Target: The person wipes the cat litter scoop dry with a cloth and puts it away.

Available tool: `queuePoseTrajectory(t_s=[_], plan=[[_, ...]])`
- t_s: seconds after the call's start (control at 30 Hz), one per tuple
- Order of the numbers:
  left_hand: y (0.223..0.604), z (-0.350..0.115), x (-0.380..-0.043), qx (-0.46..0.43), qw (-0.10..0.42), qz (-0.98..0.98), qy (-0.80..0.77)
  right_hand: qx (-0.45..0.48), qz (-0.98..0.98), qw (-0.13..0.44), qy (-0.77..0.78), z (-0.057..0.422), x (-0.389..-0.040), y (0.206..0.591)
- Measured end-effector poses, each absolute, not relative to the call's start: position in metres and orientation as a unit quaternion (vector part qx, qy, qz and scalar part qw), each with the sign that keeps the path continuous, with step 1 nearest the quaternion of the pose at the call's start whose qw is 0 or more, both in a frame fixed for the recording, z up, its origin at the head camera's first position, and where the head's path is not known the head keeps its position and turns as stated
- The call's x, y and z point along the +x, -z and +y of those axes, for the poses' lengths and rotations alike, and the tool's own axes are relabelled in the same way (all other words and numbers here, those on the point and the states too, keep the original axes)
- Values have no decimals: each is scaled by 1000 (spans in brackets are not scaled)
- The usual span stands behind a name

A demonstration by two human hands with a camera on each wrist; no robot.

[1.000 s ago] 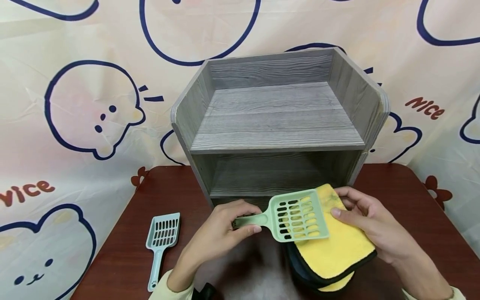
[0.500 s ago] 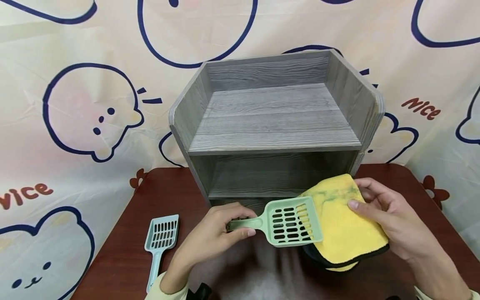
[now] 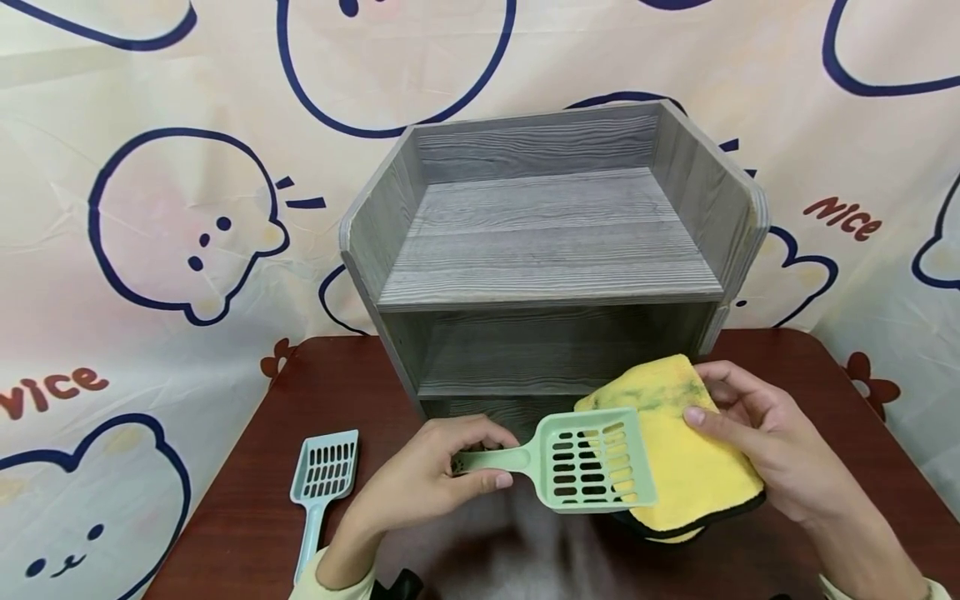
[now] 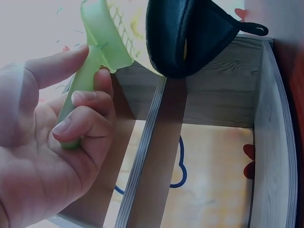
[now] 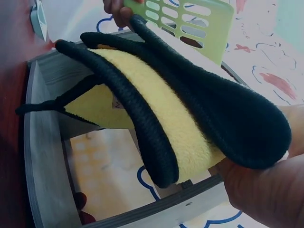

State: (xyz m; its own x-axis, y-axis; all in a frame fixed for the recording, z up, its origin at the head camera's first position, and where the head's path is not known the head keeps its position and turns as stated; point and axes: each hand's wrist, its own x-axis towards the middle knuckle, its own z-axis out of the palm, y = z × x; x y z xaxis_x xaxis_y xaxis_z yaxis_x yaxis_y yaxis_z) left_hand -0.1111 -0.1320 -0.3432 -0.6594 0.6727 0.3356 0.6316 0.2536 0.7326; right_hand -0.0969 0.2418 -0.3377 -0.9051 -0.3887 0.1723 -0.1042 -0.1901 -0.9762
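A light green slotted litter scoop (image 3: 546,467) is in my left hand (image 3: 427,475), its handle gripped between thumb and fingers in the head view. The left wrist view shows the fingers curled round the handle (image 4: 84,78). My right hand (image 3: 776,450) holds a folded yellow cloth (image 3: 697,467) with black edging, thumb on top and fingers behind. Dark greenish smudges mark the cloth's upper part. The scoop's slotted end overlaps the cloth's left side in the head view. From the right wrist, the cloth (image 5: 156,99) shows yellow and black layers and a hanging loop.
A pale blue slotted scoop (image 3: 312,529) lies on the dark red table (image 3: 247,492) to the left. Behind my hands stands a grey wood-grain shelf unit (image 3: 555,229) with an upper tray and a lower compartment. A cartoon-printed sheet (image 3: 187,358) hangs around the table.
The cloth has shifted right across the back of the scoop, then slightly back left, with more of its smudged part showing. The scoop has dropped a little lower. Both grips stay the same.
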Motion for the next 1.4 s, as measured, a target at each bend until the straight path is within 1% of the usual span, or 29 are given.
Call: queuePoseTrajectory(t_s=[0.37,0.73,1.17,1.4], plan=[[343,-131,-110,418,27,786,-455,-216,619,111,747,234,-97,342],[348,-129,-109,438,22,769,-465,-213,623,126,742,224,-96,346],[350,-121,-108,439,44,756,-483,-241,584,178,755,206,-97,363],[349,-118,-108,437,49,758,-481,-229,584,183,757,203,-97,366]])
